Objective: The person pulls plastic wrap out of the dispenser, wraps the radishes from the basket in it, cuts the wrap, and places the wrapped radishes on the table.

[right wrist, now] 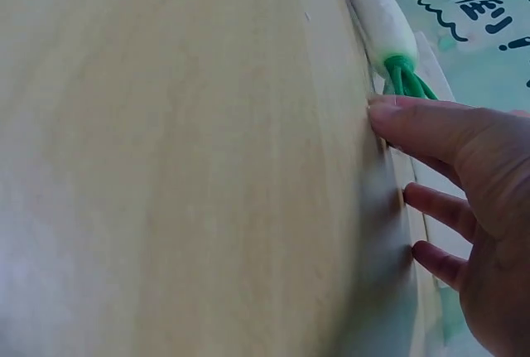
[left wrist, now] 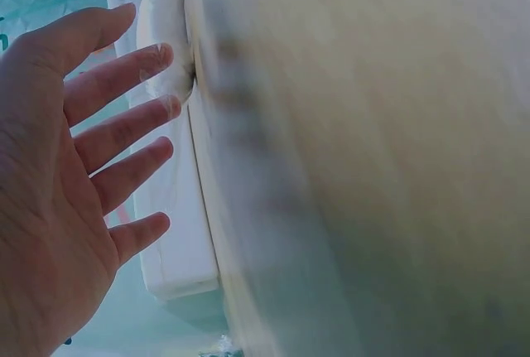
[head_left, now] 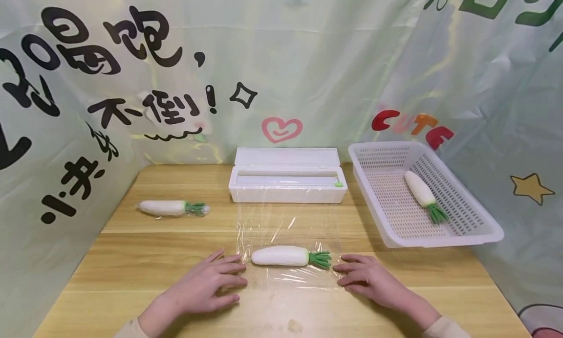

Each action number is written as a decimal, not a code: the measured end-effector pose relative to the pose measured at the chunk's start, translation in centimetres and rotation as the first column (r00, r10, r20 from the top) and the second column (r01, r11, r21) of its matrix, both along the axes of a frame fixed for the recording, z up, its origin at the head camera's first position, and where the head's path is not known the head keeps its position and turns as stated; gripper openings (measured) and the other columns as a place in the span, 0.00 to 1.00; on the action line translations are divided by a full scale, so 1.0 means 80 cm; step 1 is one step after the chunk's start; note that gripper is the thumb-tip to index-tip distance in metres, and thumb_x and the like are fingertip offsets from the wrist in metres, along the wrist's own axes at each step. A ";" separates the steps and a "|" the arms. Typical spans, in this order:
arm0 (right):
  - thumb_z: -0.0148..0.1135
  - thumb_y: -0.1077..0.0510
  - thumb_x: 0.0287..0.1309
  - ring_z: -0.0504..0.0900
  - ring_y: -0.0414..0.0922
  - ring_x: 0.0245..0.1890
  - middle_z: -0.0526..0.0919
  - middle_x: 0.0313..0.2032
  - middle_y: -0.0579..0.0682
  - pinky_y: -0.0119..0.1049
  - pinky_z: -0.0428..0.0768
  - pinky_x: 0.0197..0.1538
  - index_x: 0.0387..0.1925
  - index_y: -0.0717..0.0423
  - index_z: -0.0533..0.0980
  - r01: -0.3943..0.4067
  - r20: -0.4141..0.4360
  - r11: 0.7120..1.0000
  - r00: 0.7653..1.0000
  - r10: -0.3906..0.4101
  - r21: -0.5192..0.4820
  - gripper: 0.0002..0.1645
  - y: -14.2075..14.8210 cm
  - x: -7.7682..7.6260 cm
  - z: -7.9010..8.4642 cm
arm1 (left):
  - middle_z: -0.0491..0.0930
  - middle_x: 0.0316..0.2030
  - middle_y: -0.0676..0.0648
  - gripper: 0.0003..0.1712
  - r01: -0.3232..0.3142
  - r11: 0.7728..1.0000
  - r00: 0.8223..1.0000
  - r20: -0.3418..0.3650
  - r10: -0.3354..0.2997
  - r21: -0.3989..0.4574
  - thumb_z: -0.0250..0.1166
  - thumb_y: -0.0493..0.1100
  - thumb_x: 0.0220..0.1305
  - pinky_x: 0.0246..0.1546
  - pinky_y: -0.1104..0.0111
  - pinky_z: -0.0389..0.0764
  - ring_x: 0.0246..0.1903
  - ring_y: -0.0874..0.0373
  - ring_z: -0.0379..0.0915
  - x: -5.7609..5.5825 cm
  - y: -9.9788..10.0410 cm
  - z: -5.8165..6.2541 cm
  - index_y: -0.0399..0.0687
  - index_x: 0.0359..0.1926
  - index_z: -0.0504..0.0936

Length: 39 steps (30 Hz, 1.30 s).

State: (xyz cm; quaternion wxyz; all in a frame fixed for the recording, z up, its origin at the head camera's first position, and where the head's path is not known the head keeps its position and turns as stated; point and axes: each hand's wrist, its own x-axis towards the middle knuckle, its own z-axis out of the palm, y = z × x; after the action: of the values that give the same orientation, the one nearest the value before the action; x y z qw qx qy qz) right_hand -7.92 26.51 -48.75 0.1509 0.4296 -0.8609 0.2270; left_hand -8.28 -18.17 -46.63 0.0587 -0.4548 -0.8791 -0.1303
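A white radish with green leaf stalks point(head_left: 281, 256) lies crosswise on a sheet of clear cling film point(head_left: 286, 281), which runs back to a white cling film box point(head_left: 288, 193) with its lid raised. My left hand point(head_left: 208, 281) is at the film's left edge by the radish's root end, its fingers spread. In the left wrist view, the left palm point(left wrist: 58, 158) shows nothing held. At the film's right edge, beside the leaf stalks, my right hand point(head_left: 371, 281) has its fingers extended. From the right wrist view, its thumb point(right wrist: 422, 125) hides part of the leaf stalks.
Another radish, wrapped in film point(head_left: 164, 208), lies at the left of the wooden table point(head_left: 119, 274). A white perforated basket point(head_left: 387, 233) stands at the right, holding a bare radish point(head_left: 420, 189). Printed cloth point(head_left: 308, 83) hangs behind the table and along its sides.
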 end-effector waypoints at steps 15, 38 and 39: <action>0.70 0.69 0.46 0.80 0.46 0.49 0.84 0.46 0.49 0.14 0.62 0.64 0.34 0.45 0.81 0.070 0.106 0.982 0.993 -0.051 -0.178 0.17 -0.007 -0.008 0.005 | 0.87 0.45 0.54 0.10 -0.008 0.988 0.999 -0.032 0.013 0.151 0.72 0.40 0.54 0.54 0.44 0.77 0.49 0.57 0.82 -0.022 0.016 0.001 0.55 0.39 0.86; 0.60 0.61 0.64 0.75 0.35 0.21 0.83 0.24 0.49 0.29 0.73 0.24 0.32 0.56 0.77 0.473 0.561 0.843 0.783 -0.267 -0.258 0.04 -0.035 -0.048 0.008 | 0.83 0.29 0.50 0.04 -0.624 0.719 0.656 0.705 0.269 0.307 0.65 0.42 0.64 0.29 0.74 0.77 0.28 0.62 0.74 -0.069 0.041 -0.010 0.45 0.35 0.82; 0.61 0.61 0.63 0.72 0.33 0.20 0.81 0.23 0.47 0.28 0.71 0.23 0.31 0.55 0.78 0.495 0.536 0.837 0.784 -0.314 -0.233 0.03 -0.037 -0.049 0.009 | 0.82 0.27 0.51 0.03 -0.635 0.715 0.665 0.679 0.311 0.293 0.66 0.42 0.62 0.29 0.74 0.76 0.27 0.63 0.73 -0.070 0.042 -0.009 0.47 0.33 0.82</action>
State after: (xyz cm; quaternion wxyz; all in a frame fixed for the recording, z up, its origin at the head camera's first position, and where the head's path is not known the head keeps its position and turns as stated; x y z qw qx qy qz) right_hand -11.86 23.52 -48.04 0.0567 0.1266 -0.8867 0.4411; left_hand -13.90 -14.77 -47.37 -0.0639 -0.1038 -0.8747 -0.4690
